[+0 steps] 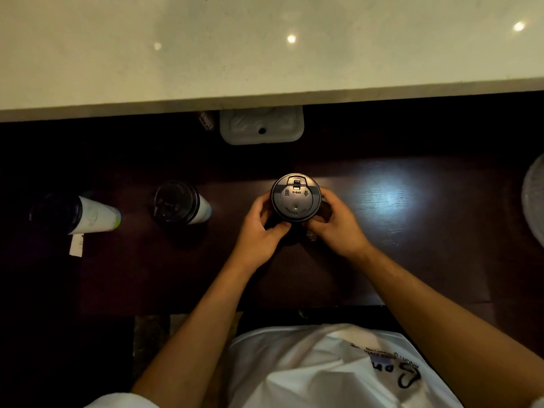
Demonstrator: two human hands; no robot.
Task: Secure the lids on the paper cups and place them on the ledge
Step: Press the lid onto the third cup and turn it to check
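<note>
Two hands are on it: our left hand (259, 228) and right hand (335, 223) curl round the rim of the black lid (295, 198), which sits on a cup hidden beneath it on the dark desk (412, 231). We'd press evenly all round the edge, thumbs walking the rim until it seats. Off to the left, two lidded paper cups (182, 206) (76, 214) wait. Beyond, the pale ledge (265, 54) above looks ready to receive them.

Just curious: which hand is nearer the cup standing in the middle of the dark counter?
Left. The left hand sits nearest that cup; the right hand is further off.
</note>
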